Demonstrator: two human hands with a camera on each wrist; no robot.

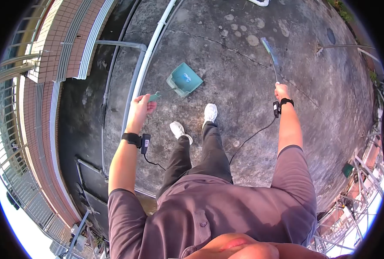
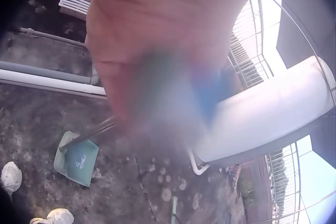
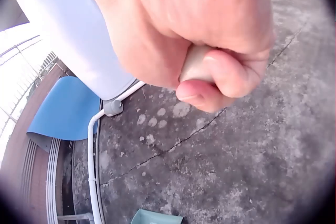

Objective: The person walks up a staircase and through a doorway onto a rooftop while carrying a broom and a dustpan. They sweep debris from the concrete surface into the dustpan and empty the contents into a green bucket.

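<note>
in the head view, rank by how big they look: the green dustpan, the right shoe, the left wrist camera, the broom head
1. dustpan, clearly largest.
2. right shoe.
3. broom head, long but thin; close to the shoe, so that order is unsure.
4. left wrist camera, smallest, though it sits nearer the lens than the rest.

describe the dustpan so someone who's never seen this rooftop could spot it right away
Start at the long white pipe running up the grey concrete floor, then look just right of it, ahead of the person's white shoes. There sits the dustpan, its thin handle reaching back to the left hand. It is the only teal, scoop-shaped thing on the stained concrete, unlike the slim broom held by the right hand.
</note>
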